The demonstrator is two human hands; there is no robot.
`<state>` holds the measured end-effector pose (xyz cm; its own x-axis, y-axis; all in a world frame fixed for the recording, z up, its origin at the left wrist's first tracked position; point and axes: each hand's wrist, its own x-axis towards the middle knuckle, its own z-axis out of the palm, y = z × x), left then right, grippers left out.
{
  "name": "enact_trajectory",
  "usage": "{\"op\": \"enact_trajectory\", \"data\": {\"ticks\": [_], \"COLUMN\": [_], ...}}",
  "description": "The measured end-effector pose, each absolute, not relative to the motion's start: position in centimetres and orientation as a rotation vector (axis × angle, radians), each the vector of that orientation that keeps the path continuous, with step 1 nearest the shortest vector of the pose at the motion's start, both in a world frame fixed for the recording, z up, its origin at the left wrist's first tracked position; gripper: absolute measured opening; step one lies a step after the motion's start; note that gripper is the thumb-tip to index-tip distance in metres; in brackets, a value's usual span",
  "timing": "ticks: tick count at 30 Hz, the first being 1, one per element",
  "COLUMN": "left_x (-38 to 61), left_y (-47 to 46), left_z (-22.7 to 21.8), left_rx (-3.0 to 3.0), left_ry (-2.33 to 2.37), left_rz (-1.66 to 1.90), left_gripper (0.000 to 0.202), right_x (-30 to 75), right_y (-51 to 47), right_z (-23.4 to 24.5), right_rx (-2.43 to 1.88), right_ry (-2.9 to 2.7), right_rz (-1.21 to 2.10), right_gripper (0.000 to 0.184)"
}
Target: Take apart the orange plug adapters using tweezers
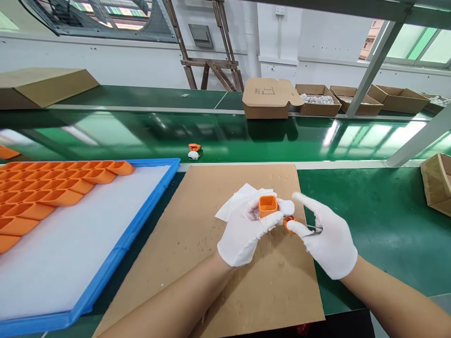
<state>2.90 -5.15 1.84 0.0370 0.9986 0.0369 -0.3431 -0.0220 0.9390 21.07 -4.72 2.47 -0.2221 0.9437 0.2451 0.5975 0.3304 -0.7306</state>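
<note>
Both of my hands wear white gloves and meet above a cardboard sheet (211, 281). My left hand (243, 230) is closed around a small orange square cup (268, 206), its open top facing me. A white cloth (239, 199) sticks out behind that hand. Beside the cup, at the left fingertips, are a white round piece (286, 207) and an orange part (289, 224) with a dark inside. My right hand (326, 237) has its thumb at the orange part and its index finger raised. A thin metal tool (314, 228), partly hidden, lies in its grip.
At left, a blue-rimmed tray (130, 244) carries rows of orange cups (63, 190). A small orange and white piece (193, 151) lies on the green belt (151, 141). Open cardboard boxes (319, 101) line the back ledge. A metal post (405, 145) stands at right, near a brown box (437, 183).
</note>
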Motion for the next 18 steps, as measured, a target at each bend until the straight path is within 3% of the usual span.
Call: {"op": "enact_trajectory", "data": {"ticks": [2, 7, 9, 12, 18], "left_x": [3.0, 3.2, 3.1, 2.7, 1.9], "left_y": [-5.2, -5.6, -5.7, -5.8, -6.0], "left_z": [1.6, 0.7, 0.6, 0.7, 1.2], "left_rx": [1.007, 1.044, 1.08, 1.169, 1.539], "left_ry": [0.92, 1.064, 1.089, 1.063, 1.257], "left_rz": [1.348, 1.342, 1.36, 1.38, 1.359], "left_gripper": [0.031, 0.039, 0.043, 0.042, 0.03], "right_x": [21.0, 21.1, 21.2, 21.3, 21.3], "right_y": [-5.0, -5.4, -5.4, -5.2, -4.7], "right_z": [2.4, 2.1, 2.1, 2.6, 4.1], "right_rx": [-1.208, -0.926, -0.945, -1.101, -1.147], "right_ry": [-2.087, -2.303, -2.31, -2.172, -1.891], "right_rz": [0.358, -0.073, 0.032, 0.463, 0.805], "right_gripper": [0.059, 0.06, 0.058, 0.06, 0.022]}}
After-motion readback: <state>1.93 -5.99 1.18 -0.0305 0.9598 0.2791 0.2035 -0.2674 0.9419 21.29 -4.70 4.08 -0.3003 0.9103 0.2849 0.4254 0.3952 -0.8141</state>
